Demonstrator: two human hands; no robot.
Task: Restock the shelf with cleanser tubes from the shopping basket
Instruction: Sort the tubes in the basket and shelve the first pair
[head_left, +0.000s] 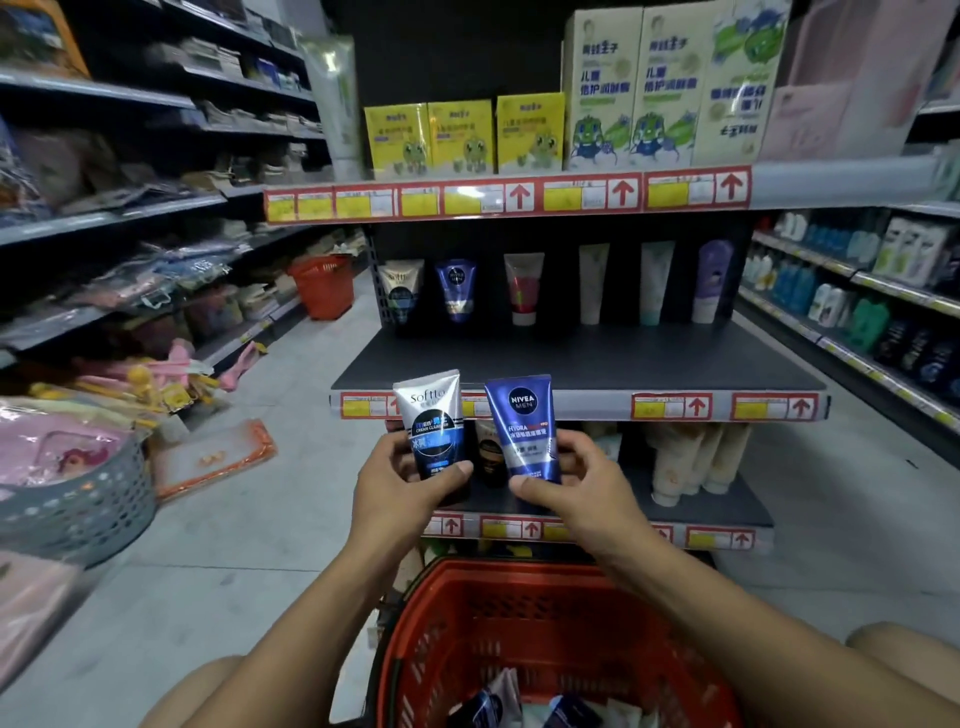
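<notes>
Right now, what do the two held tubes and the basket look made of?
Softto tube: likely soft plastic, glossy; sheen, flat crimped top.
Nivea Men tube: same look, glossy blue plastic with crimped end.
Red shopping basket: rigid moulded plastic, matte to semi-gloss; lattice walls of one piece.

a dark shelf (571, 358) at the frame's centre carries six upright tubes (523, 288) in a spaced row along its back, while the grey floor (291, 499) at bottom centre bears a red basket (519, 613).
</notes>
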